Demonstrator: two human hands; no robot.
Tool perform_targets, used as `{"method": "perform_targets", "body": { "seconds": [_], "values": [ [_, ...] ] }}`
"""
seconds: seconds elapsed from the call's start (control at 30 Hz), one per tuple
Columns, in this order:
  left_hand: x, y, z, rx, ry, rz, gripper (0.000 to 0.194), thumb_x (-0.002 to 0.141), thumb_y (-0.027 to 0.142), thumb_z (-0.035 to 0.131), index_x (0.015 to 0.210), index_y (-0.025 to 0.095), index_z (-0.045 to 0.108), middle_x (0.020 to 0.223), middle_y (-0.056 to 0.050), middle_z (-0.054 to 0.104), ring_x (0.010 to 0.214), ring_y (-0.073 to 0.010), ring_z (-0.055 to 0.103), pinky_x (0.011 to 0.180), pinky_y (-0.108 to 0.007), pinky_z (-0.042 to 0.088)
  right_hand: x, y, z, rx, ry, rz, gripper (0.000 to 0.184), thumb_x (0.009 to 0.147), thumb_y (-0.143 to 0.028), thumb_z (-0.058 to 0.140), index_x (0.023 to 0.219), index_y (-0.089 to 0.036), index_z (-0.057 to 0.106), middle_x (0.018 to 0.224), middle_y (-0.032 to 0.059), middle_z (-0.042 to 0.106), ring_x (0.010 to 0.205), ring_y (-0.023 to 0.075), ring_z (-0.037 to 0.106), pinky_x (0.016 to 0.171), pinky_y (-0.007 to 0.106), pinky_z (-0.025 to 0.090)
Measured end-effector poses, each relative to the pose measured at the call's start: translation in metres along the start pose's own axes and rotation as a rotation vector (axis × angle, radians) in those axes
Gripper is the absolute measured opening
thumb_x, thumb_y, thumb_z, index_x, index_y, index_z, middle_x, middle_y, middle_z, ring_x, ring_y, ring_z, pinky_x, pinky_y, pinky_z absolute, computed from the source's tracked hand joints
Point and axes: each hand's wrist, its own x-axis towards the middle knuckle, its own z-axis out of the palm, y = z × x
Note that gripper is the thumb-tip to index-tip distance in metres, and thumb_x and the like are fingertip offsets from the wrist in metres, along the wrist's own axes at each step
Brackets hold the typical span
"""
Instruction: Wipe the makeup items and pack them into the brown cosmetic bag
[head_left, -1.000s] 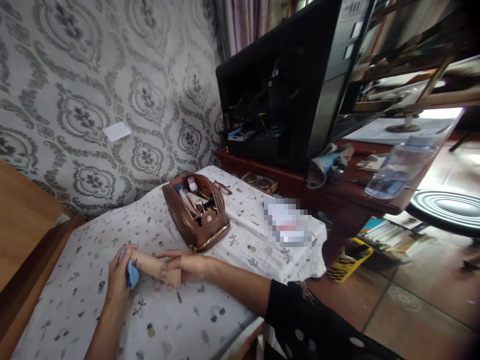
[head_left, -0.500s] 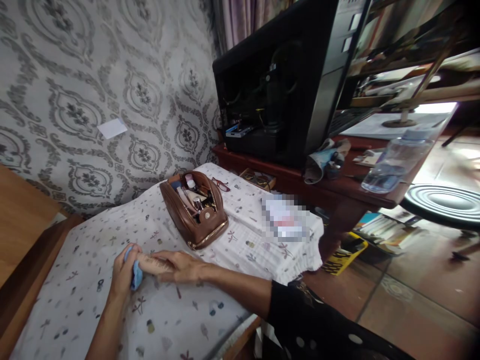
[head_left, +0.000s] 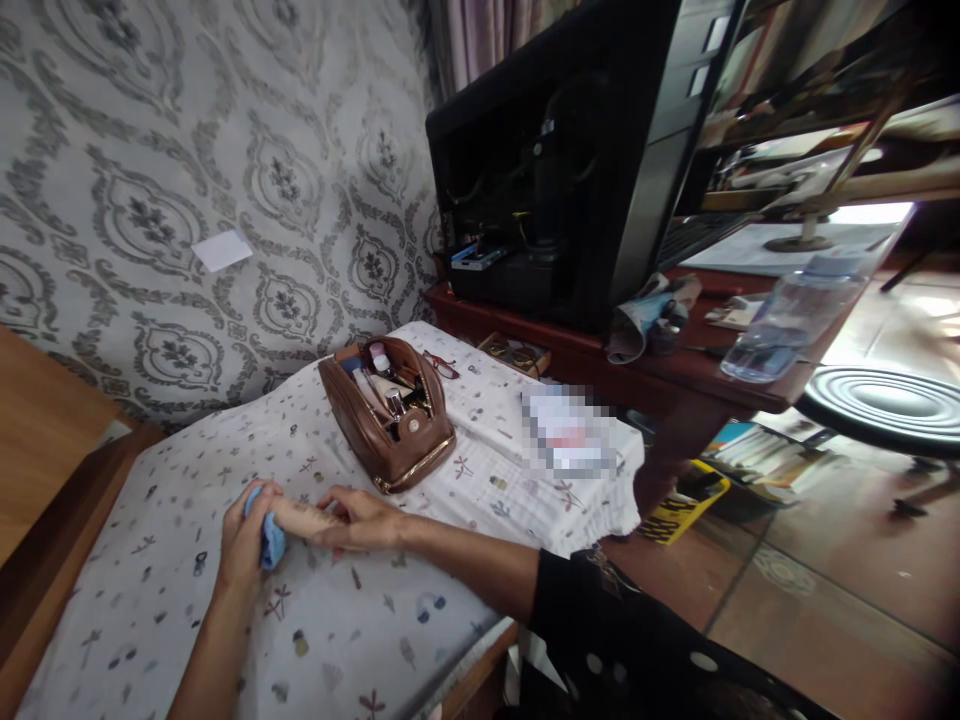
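My left hand point(head_left: 238, 535) is closed on a crumpled light-blue cloth point(head_left: 273, 545), which is pressed around one end of a beige tube point(head_left: 300, 518). Dark printing shows on the tube's side. My right hand point(head_left: 367, 522) grips the other end between thumb and fingers, partly hiding it. Both hands are just above the white patterned bedsheet point(head_left: 180, 520). Beyond them stands an unzipped brown leather cosmetic bag point(head_left: 364, 430) holding several tubes and small bottles.
Red-framed glasses point(head_left: 441, 366) lie behind the bag, and a blurred-out item point(head_left: 568, 432) is to its right. A dark red desk point(head_left: 675, 375) carries a large black-framed screen point(head_left: 525, 180) and a clear water bottle point(head_left: 784, 325). A patterned wall point(head_left: 285, 180) rises behind.
My right hand's fingers have shifted slightly on the beige tube. The left hand keeps its hold on the blue cloth. The bag has not moved; the view has shifted slightly.
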Motion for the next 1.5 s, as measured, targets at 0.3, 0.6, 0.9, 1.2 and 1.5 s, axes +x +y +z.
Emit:
{"method": "perform_targets", "body": {
  "seconds": [0.3,0.6,0.9,1.2,1.5],
  "values": [
    [-0.002,0.009,0.002,-0.177,0.046,-0.059,0.035,0.059,0.045,0.078,0.079,0.018,0.065,0.072,0.001,0.065,0.061,-0.0140,0.057,0.053,-0.022,0.044,0.006,0.002,0.008,0.580,-0.150,0.089,0.056,0.072,-0.047,0.084,0.108,-0.022,0.049,0.082,-0.0008,0.065,0.067,0.0148,0.066,0.066,0.027,0.049],
    [0.001,0.020,0.001,-0.190,0.193,-0.060,0.034,0.054,0.039,0.078,0.076,0.017,0.065,0.060,0.003,0.065,0.055,-0.0122,0.055,0.052,-0.022,0.044,0.003,-0.001,0.005,0.327,-0.115,0.057,0.056,0.067,-0.028,0.088,0.117,-0.021,0.063,0.090,-0.0027,0.059,0.072,0.0107,0.059,0.067,0.023,0.051],
    [-0.003,0.026,0.004,-0.189,0.208,-0.010,0.027,0.054,0.038,0.071,0.070,0.017,0.062,0.059,0.004,0.062,0.055,-0.0135,0.054,0.054,-0.025,0.043,0.004,0.006,0.003,0.302,-0.049,0.029,0.040,0.075,-0.026,0.083,0.110,-0.018,0.068,0.078,-0.0048,0.060,0.066,0.0072,0.054,0.056,0.015,0.042],
    [-0.010,0.027,0.010,-0.438,0.105,-0.154,0.061,0.056,0.063,0.082,0.093,0.017,0.066,0.071,0.002,0.069,0.069,-0.0146,0.061,0.061,-0.023,0.052,0.003,0.005,0.006,0.534,-0.135,0.058,0.056,0.057,-0.043,0.094,0.102,-0.016,0.071,0.077,-0.0038,0.064,0.063,0.0086,0.058,0.058,0.018,0.044],
    [-0.030,0.022,0.033,-0.358,-0.205,-0.233,0.073,0.056,0.069,0.079,0.108,0.019,0.064,0.085,-0.006,0.074,0.073,-0.0253,0.070,0.060,-0.033,0.057,0.009,0.010,0.008,0.649,0.009,-0.042,0.055,0.052,-0.050,0.093,0.091,-0.016,0.077,0.084,-0.0022,0.068,0.075,0.0107,0.061,0.075,0.022,0.047]
  ]
}}
